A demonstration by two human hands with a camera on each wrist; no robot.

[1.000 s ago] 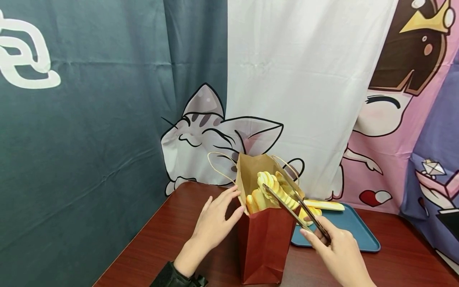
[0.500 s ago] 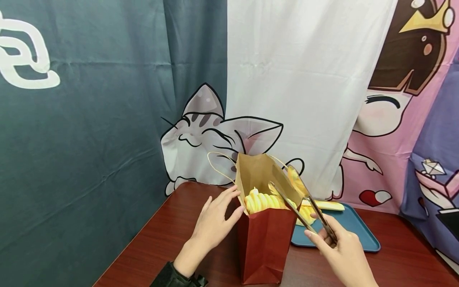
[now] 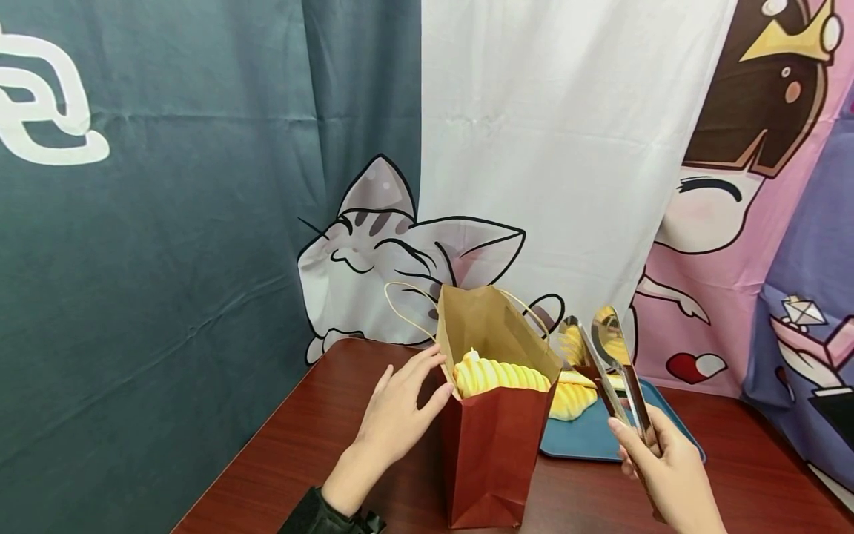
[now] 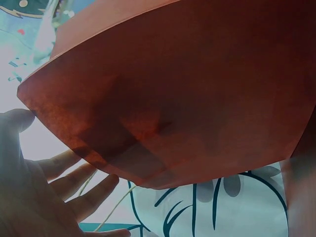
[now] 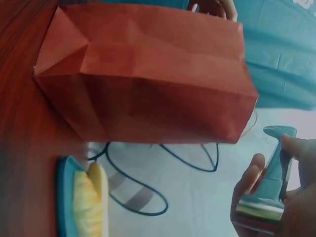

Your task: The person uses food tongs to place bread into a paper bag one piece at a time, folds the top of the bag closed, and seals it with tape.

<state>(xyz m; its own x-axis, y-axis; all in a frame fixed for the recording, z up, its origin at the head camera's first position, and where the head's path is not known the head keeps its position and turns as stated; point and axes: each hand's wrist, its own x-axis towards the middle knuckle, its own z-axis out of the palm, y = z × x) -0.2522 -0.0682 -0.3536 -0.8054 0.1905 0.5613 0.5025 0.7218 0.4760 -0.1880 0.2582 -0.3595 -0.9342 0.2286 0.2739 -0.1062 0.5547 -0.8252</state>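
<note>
A red paper bag [image 3: 497,460] with a tan inside stands upright on the table, its mouth spread. A yellow ridged bread [image 3: 503,377] lies in the bag's mouth; anything below it is hidden. My left hand [image 3: 398,411] rests its fingertips on the bag's left rim. In the left wrist view its fingers [image 4: 89,197] are spread and fairly straight along the bag's edge. Right of the bag, my right hand [image 3: 674,475] grips metal tongs [image 3: 640,411]. The tips of the tongs point up, apart, with nothing between them, above a blue tray.
On the blue tray [image 3: 580,443] lie a yellow ridged bread [image 3: 572,402] and a longer bread, partly hidden behind the tongs. Two thin cord handles [image 3: 400,311] rise from the bag. Printed cloth [image 3: 567,148] hangs behind the red-brown table [image 3: 280,445].
The tongs have let go of the ridged bread, which now lies lower in the bag. My right hand has drawn the tongs out to the right. My left hand has stayed put.
</note>
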